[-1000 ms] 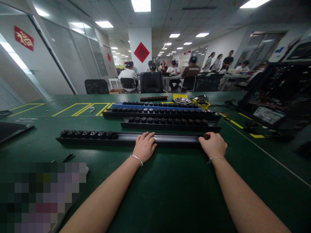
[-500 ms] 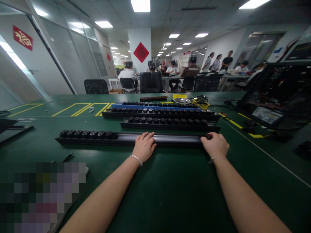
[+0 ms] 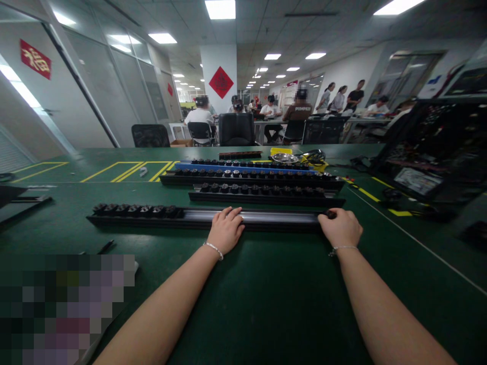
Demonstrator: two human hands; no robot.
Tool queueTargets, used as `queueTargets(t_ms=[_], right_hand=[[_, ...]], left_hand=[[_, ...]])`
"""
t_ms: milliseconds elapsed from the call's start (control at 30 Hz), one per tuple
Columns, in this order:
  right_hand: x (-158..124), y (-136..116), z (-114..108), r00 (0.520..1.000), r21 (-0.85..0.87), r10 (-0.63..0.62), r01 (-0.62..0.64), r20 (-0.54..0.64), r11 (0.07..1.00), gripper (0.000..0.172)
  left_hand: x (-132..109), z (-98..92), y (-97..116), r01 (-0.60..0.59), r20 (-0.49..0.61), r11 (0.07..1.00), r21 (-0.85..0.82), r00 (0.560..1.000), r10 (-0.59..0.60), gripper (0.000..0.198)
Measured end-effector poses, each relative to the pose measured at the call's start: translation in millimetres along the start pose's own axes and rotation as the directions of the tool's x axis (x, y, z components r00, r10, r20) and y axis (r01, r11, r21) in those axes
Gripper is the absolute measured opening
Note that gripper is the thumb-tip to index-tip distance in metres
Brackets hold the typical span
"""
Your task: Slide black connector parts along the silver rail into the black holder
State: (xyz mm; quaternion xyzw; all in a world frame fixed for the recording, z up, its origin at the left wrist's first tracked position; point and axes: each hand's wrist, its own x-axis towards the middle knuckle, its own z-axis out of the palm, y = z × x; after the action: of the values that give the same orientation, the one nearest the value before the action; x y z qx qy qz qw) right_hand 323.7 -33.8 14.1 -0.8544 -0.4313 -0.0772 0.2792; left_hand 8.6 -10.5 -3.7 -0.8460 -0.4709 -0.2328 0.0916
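A long black rail [image 3: 281,218] with a shiny inner channel lies across the green table. Several black round parts [image 3: 133,210] sit in a row at its left end. My left hand [image 3: 227,230] rests on the middle of the rail, fingers spread flat over its channel. At the rail's right end my right hand [image 3: 342,227] is closed round a small black part [image 3: 332,215], mostly hidden by the fingers. Just behind lies a shorter black rail [image 3: 266,198] filled with similar parts.
Farther back lie another black rail [image 3: 182,179], a blue rail [image 3: 243,166] and a metal dish [image 3: 285,158]. A dark open-framed box [image 3: 418,147] stands at the right. A dark pen-like object [image 3: 105,247] lies at the left. People sit beyond the table.
My right hand has shifted slightly to the right along the rail, with the small black part in it. My left hand has stayed in place.
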Motion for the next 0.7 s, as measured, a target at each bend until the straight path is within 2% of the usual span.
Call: queueTargets(t_ms=[267,700], right_hand=[[1.6,3.6,0.7,0.999,-0.009,0.016,-0.016,-0.029,1.0,0.041],[4.1,7.9,-4.4,0.997,-0.007,0.078,-0.077,0.018,0.997,0.044]], left_hand=[[0.4,0.7,0.3,0.004,0.001,1.0,0.005,1.0,-0.004,0.02],[0.4,-1.0,0.2,0.007,0.02,1.0,-0.01,1.0,-0.007,0.02]])
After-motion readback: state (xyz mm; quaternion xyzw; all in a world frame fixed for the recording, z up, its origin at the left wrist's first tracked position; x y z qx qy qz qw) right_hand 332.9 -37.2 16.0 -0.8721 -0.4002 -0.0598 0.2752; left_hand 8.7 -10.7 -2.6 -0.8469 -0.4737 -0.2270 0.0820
